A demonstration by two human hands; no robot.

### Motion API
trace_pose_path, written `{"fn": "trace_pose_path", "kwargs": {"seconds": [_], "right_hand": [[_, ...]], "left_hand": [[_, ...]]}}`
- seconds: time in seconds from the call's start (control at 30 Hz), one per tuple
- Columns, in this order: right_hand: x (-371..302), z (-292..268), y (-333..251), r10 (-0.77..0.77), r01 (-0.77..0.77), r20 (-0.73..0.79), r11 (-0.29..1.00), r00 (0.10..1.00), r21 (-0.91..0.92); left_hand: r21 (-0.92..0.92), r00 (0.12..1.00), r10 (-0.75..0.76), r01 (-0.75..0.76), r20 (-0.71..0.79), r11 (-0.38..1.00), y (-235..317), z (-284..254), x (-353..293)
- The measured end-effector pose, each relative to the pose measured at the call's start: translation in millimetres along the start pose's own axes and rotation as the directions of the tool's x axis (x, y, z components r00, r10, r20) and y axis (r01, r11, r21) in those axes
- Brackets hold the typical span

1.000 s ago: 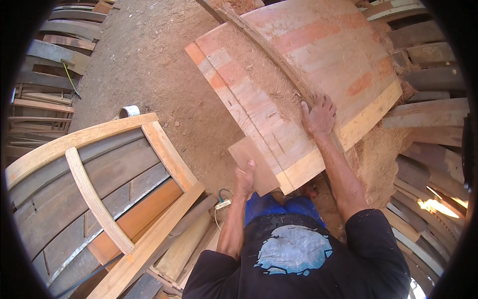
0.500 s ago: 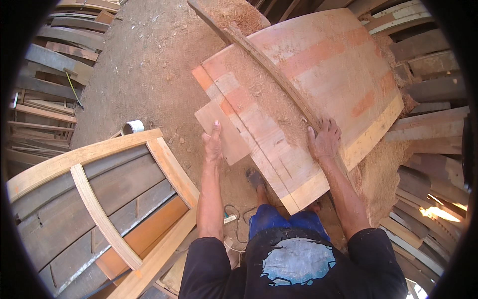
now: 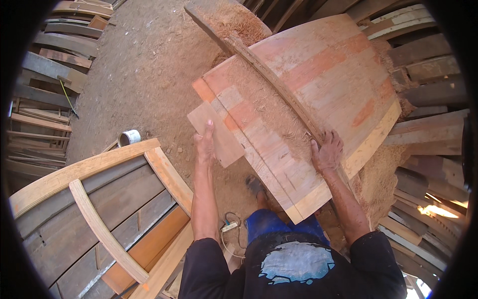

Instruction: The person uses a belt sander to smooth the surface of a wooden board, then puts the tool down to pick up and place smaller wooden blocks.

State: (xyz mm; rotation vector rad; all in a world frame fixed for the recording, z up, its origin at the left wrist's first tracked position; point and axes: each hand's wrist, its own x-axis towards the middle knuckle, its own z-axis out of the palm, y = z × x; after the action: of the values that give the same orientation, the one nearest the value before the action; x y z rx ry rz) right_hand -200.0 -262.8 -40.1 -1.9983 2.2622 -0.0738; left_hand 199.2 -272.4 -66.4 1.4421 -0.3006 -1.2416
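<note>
My left hand (image 3: 204, 145) grips a small flat wooden board (image 3: 217, 132), its thumb on top and its fingers mostly hidden beneath. That board sits by the left edge of a large wooden panel (image 3: 318, 74) with paler and redder bands. A dark line runs along the panel near this edge. Across the panel lies a long wooden strip (image 3: 279, 87). My right hand (image 3: 328, 152) is closed over the strip's near end, thumb on one side and fingers on the other. Wood shavings (image 3: 271, 109) cover the panel beside the strip.
A curved wooden frame (image 3: 107, 231) stands at the lower left, with a white can (image 3: 129, 137) behind it. Stacked planks (image 3: 64, 60) line the left side, and more timber (image 3: 433, 89) crowds the right. A cable (image 3: 234, 224) with a pale block lies near my legs.
My left hand and the small board have shifted slightly left relative to the panel's edge. My right hand stays on the strip. The whole view has moved a little.
</note>
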Motion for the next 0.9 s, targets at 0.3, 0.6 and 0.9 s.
{"fn": "trace_pose_path", "kwargs": {"seconds": [0.3, 0.6, 0.9], "right_hand": [[-0.5, -4.0, -7.4, 0.010, -0.010, 0.026, 1.000, 1.000, -0.003], [0.8, -16.8, -8.0, 0.051, -0.054, 0.054, 0.998, 0.997, 0.045], [-2.6, -4.0, -0.5, 0.036, -0.037, 0.024, 0.998, 0.999, 0.044]], "left_hand": [[0.109, 0.999, 0.027, -0.023, -0.033, 0.994, -17.3, -15.2, 10.4], [0.205, 0.993, 0.116, -0.111, -0.015, 0.972, -43.0, -0.7, -45.6], [0.239, 0.996, 0.051, -0.032, -0.071, 0.970, -161.8, 26.7, -254.2]]}}
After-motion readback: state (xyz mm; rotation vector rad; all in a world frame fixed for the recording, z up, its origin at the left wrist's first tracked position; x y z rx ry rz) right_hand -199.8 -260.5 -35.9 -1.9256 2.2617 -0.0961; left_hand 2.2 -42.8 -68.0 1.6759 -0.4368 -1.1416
